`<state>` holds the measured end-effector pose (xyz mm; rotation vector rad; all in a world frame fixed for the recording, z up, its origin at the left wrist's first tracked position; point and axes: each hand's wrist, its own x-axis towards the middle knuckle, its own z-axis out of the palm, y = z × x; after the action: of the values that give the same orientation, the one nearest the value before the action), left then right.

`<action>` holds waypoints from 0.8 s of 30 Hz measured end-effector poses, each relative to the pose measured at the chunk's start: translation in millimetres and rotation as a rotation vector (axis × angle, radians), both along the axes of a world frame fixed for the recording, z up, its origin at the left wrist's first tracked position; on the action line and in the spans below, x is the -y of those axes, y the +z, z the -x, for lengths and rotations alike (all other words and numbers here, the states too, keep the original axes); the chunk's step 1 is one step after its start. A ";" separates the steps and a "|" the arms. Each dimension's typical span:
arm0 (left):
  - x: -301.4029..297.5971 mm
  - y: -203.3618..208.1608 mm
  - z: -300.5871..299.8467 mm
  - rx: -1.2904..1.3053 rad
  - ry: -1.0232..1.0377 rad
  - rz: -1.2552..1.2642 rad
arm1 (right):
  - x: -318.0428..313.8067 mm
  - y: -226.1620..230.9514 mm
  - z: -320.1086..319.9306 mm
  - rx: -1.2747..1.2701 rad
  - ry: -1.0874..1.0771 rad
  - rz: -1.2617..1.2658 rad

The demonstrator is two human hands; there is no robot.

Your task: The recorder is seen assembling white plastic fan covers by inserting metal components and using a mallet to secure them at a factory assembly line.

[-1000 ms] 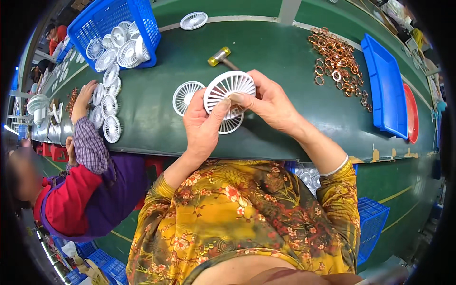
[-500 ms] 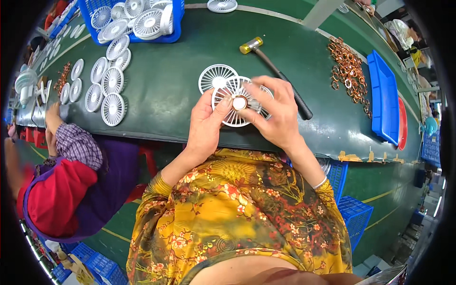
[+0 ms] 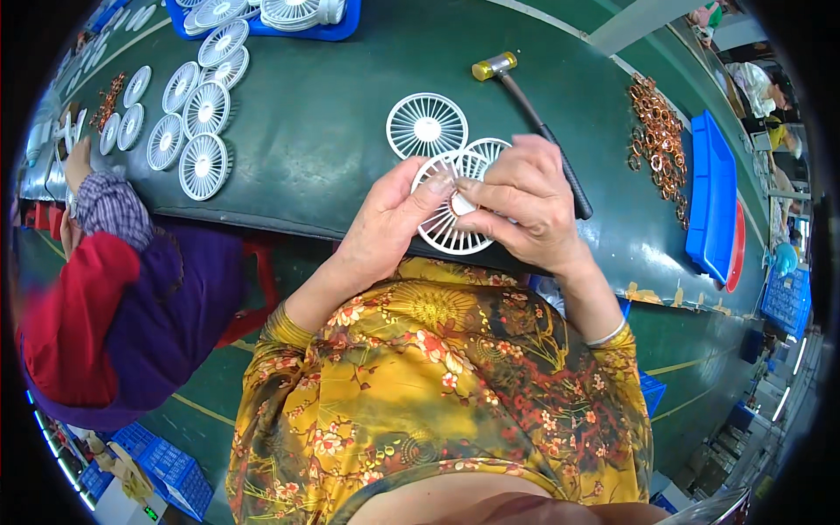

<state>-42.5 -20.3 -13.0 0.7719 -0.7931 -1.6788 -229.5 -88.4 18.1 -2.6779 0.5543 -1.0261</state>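
Over the table's near edge, my left hand (image 3: 385,214) holds a round white fan grille (image 3: 451,234) with radial spokes, its thumb pressed near the hub. My right hand (image 3: 535,208) has its fingers curled and pinching at the hub of that grille, covering its right side. A thin copper-coloured ring edge shows around the white hub; the fingers hide most of it. Just beyond lies another white grille (image 3: 427,129) flat on the green table. A third grille (image 3: 488,149) shows partly behind my right hand.
A yellow-headed hammer (image 3: 535,114) lies to the right. Farther right are a heap of copper rings (image 3: 658,144) and a blue tray (image 3: 710,197). Several grilles (image 3: 206,166) lie at left below a blue crate (image 3: 337,32) of grilles. A co-worker (image 3: 87,306) sits at left.
The view has shifted, so the table's contents sit differently. The held grille has come nearer and tilted; my right hand's fingers have curled closer over its hub.
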 end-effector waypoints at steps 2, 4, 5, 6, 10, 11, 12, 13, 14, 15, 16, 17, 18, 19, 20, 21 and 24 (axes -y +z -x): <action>1.9 0.6 1.4 -0.026 0.021 0.010 | 6.0 2.0 1.5 0.013 0.059 -0.101; 4.6 1.4 3.9 -0.097 0.081 0.050 | 9.0 -1.3 4.0 0.098 0.119 -0.361; 4.8 6.0 5.3 -0.109 0.099 0.045 | 6.8 -2.7 4.2 0.202 0.100 -0.513; 5.0 10.4 5.6 -0.121 0.118 0.040 | 5.3 -5.0 4.4 0.308 0.082 -0.664; 8.9 4.4 3.9 -0.016 0.143 0.106 | 5.6 -16.2 15.9 0.488 0.065 -1.055; 9.5 2.4 5.2 0.004 0.167 0.123 | 1.1 -13.6 12.7 0.479 0.026 -1.112; 9.6 1.0 6.5 0.010 0.158 0.119 | -4.4 -8.9 4.9 0.471 -0.014 -1.169; 9.8 0.2 8.9 0.027 0.192 0.144 | -6.2 -9.6 -0.8 0.460 -0.037 -1.160; 9.6 -0.9 10.5 0.044 0.227 0.169 | -9.4 -10.7 -5.4 0.461 -0.059 -1.192; 8.3 -3.5 10.4 0.045 0.222 0.167 | -12.4 -12.5 -8.7 0.461 -0.081 -1.224; 7.2 -7.1 9.2 0.195 0.247 0.200 | -11.3 -16.1 -10.6 0.417 -0.139 -1.196; 6.2 -9.7 8.3 0.346 0.271 0.232 | -11.3 -15.6 -11.8 0.417 -0.138 -1.196; 5.7 -10.9 8.2 0.454 0.322 0.272 | -11.8 -14.4 -12.5 0.411 -0.130 -1.176; 3.8 -6.1 6.6 0.530 0.341 0.318 | -12.7 -13.9 -13.2 0.407 -0.123 -1.157; 2.4 -1.4 4.5 0.606 0.359 0.364 | -12.3 -14.4 -13.5 0.409 -0.107 -1.139; 2.1 -5.8 2.9 0.585 0.357 0.356 | -12.0 -14.9 -13.3 0.412 -0.107 -1.141; -0.1 -2.4 -1.2 0.641 0.366 0.391 | -10.2 -14.2 -11.2 0.277 -0.146 -1.053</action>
<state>-41.3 -20.2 -15.5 1.1093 -1.2835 -0.9031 -218.3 -78.2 3.9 -1.5687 0.9098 -0.7835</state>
